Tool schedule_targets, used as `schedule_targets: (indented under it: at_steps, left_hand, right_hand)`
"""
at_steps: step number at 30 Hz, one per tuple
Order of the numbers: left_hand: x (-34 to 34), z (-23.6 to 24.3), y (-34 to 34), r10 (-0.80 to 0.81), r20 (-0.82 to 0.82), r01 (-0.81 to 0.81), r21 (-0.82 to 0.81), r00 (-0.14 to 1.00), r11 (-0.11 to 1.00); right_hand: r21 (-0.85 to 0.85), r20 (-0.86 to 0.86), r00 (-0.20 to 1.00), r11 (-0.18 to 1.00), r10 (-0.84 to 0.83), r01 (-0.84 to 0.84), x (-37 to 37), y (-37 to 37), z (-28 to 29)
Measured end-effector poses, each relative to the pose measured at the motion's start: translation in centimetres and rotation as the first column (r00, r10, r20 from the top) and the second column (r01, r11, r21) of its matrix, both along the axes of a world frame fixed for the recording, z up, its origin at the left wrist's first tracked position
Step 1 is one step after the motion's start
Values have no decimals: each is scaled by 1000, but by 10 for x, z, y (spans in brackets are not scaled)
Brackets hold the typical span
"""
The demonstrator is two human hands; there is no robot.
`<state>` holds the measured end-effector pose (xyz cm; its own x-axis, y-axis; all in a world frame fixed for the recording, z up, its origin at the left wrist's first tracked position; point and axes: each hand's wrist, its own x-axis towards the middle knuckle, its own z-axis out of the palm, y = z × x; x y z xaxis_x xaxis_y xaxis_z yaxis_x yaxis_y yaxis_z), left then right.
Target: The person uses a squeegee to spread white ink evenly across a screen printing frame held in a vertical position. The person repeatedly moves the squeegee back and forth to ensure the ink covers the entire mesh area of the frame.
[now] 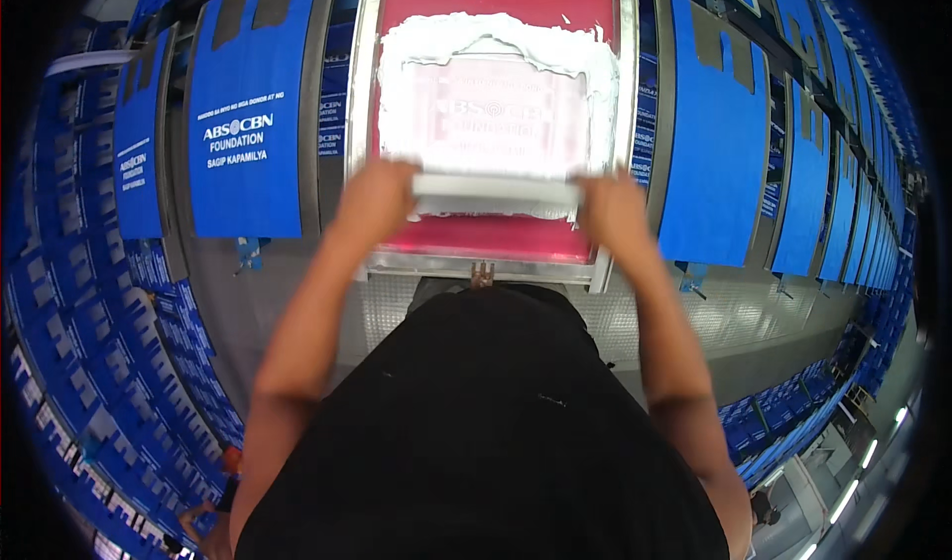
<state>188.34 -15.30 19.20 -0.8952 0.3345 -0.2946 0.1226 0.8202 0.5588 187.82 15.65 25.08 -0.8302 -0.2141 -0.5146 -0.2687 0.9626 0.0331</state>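
Pale squeegee [496, 194] crosswise between left hand [380, 199] and right hand [611, 209] — fists around its ends.

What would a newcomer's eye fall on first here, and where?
The red printing screen, spread with white ink inside a silvery frame, dominates the upper centre. Across its lower part, left hand and right hand hold a pale squeegee by its ends. Blue panels line both sides.

"What's bearing things there?"
"On my feed, a red screen [496, 238] in a silver metal frame [629, 54], carrying thick white paste [436, 36] and a pale straight bar [496, 195]; either side, flat grey boards [230, 16] under notched blue sheets [238, 188]."
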Motion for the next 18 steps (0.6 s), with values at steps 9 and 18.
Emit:
schedule_targets:
  at_steps: [9,18]
  left_hand:
    - [-109,-42,20,50,-120,-62,-95,991,994]
    - [-144,5,3,244,-829,-275,114,504,955]
  right_hand:
    - [-67,-277,960,996,30,-51,-96,16,-61]
    - [-99,-55,998,995,-29,24,-222,1,9]
